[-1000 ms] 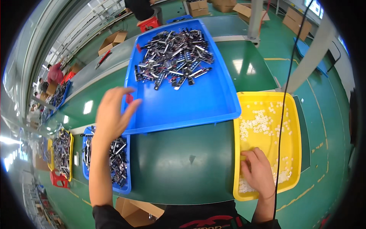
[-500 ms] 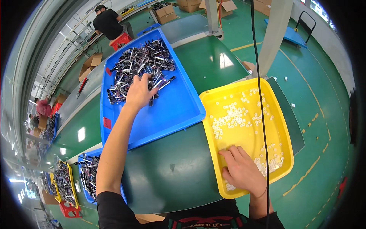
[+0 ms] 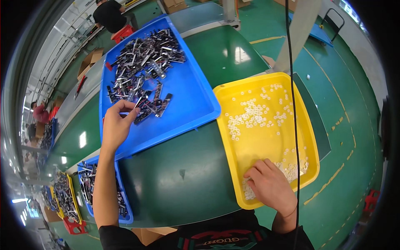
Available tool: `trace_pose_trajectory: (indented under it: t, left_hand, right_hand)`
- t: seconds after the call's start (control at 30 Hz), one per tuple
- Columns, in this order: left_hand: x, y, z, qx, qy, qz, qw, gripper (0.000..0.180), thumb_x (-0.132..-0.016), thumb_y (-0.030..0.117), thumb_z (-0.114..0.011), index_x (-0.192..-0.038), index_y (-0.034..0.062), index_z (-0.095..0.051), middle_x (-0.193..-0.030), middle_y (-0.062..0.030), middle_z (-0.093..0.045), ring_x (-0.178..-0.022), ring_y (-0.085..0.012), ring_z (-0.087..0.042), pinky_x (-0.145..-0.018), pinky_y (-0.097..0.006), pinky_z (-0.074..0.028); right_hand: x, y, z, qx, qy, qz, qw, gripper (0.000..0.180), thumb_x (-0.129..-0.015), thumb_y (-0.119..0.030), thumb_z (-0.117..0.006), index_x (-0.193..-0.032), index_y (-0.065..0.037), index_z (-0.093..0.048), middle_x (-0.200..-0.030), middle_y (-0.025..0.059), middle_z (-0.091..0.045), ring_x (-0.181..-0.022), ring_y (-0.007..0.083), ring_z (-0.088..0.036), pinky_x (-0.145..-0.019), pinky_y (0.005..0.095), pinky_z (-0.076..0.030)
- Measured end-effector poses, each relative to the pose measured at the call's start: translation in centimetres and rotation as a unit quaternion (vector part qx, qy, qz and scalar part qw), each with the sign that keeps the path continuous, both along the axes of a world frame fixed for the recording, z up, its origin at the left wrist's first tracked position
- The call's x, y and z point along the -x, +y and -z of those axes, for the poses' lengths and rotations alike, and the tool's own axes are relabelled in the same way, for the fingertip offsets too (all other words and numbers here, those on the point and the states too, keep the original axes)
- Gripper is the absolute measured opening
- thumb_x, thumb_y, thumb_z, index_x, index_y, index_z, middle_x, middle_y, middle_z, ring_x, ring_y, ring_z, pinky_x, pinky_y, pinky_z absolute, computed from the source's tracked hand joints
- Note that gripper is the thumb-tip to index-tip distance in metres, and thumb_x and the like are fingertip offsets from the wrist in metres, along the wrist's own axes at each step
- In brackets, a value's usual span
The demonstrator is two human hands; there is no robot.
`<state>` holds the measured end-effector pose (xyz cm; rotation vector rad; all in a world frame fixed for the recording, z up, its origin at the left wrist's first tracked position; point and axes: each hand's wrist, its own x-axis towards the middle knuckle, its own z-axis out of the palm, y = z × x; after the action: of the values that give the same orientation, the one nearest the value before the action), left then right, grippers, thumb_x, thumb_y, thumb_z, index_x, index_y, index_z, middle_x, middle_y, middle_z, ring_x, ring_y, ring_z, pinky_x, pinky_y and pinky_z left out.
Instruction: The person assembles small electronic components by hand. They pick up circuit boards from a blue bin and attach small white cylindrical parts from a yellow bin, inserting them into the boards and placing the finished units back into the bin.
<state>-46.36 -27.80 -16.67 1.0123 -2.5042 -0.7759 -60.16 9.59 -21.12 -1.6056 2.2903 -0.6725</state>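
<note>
My left hand [image 3: 116,127] is over the near left part of a large blue tray [image 3: 191,93]. Its thumb and fingers pinch a slim dark part with a silver strip [image 3: 138,101]. A heap of similar dark and silver parts [image 3: 143,56] fills the tray's far side, and a few lie beside my fingertips. To the right, my right hand [image 3: 271,185] rests low in a yellow tray [image 3: 260,146], fingers curled down among small white rings [image 3: 293,171]. Whatever those fingertips hold is hidden. More white rings [image 3: 252,114] are scattered in the tray's upper half.
A black cable [image 3: 294,104] hangs in front of the yellow tray. Beyond stands a pale post [image 3: 291,46]. At lower left are a smaller blue tray [image 3: 130,217] and a yellow tray [image 3: 75,196] of parts. Another person [image 3: 109,16] sits at the far left.
My left hand has drawn back from the heap toward me, with a slim part now pinched in it. Some parts have shifted nearer. The right hand's fingers have curled in slightly among the rings.
</note>
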Motion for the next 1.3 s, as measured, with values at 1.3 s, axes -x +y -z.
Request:
trace_pose_trajectory:
  t: [1.3]
  left_hand:
    - [-6.7,14.1,3.5,-0.427,0.332,0.0,0.841,0.017,-0.092,0.008,-0.06,-0.1,-0.0066,-0.065,-0.078,-0.0119,-0.067,-0.067,-0.0171,-0.066,-0.058,-0.028,-0.054]
  right_hand:
    - [-4.6,-8.7,-1.8,0.251,-0.161,0.046,0.953,0.023,-0.073,0.008,-0.075,-0.093,0.001,-0.068,-0.088,0.0135,-0.069,-0.077,0.0219,-0.068,-0.064,0.027,-0.053]
